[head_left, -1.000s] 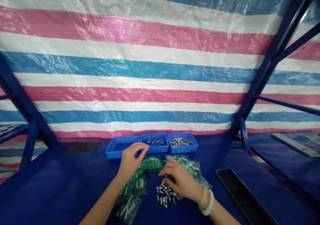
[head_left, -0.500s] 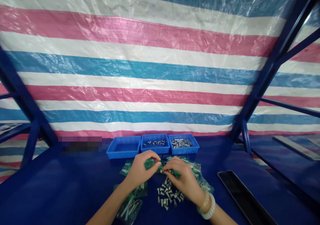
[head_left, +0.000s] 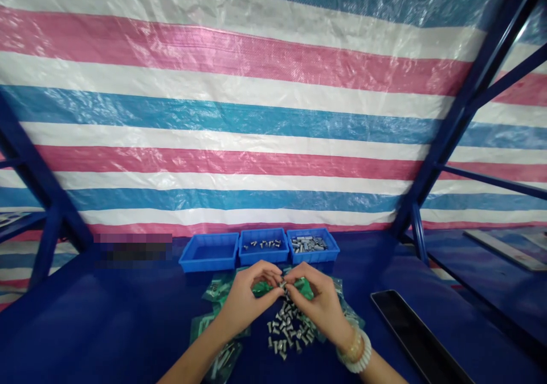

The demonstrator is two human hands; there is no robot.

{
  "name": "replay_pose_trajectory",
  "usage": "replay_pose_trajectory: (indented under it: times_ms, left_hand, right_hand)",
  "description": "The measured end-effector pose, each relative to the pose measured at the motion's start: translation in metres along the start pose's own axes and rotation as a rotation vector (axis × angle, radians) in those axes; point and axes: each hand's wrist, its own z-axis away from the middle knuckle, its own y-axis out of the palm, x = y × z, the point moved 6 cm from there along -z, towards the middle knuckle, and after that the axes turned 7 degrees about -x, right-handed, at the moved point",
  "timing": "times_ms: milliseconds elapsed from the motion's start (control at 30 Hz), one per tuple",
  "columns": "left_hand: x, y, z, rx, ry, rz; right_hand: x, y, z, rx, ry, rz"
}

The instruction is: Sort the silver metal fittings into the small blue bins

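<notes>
Green plastic packaging (head_left: 261, 289) seems gripped by the left hand (head_left: 247, 299) and right hand (head_left: 319, 303), above loose metal fittings (head_left: 284, 327).

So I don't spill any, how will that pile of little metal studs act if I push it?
The loose metal studs will probably scatter and roll, since they lie in an unbound heap of short round shanks on the blue workbench. Being metal, they are likely heavy for their size. Their shiny finish suggests they could slip between fingers.
</notes>
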Motion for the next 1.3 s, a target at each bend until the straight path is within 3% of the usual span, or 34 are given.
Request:
replay_pose_trajectory:
  times_ms: [267, 467, 700, 900, 1000, 1200, 1300]
  left_hand:
    - [-0.008, -0.004, -0.002, 0.003, -0.014, 0.037]
    - [-0.005, 0.005, 0.004, -0.009, -0.010, 0.033]
    - [-0.009, 0.003, 0.004, -0.115, 0.016, -0.001]
    - [-0.013, 0.002, 0.006, -0.093, 0.102, -0.094]
    - [-0.016, -0.003, -0.005, -0.101, 0.159, -0.166]
    - [-0.002, -0.023, -0.059, -0.177, 0.266, -0.423]
    - [0.012, -0.026, -0.067, -0.147, 0.243, -0.503]
  right_hand:
    - [0.012, -0.004, -0.003, 0.017, -0.114, 0.070]
    - [0.016, -0.005, -0.002, -0.013, -0.103, 0.076]
    - [-0.001, 0.001, 0.003, 0.006, 0.046, 0.037]
    - [-0.019, 0.026, 0.017, 0.107, 0.275, -0.253]
    - [-0.020, 0.032, 0.019, 0.154, 0.298, -0.271]
    - [-0.033, 0.014, 0.011, -0.015, 0.298, -0.203]
    - [-0.038, 0.004, 0.007, -0.073, 0.293, -0.188]
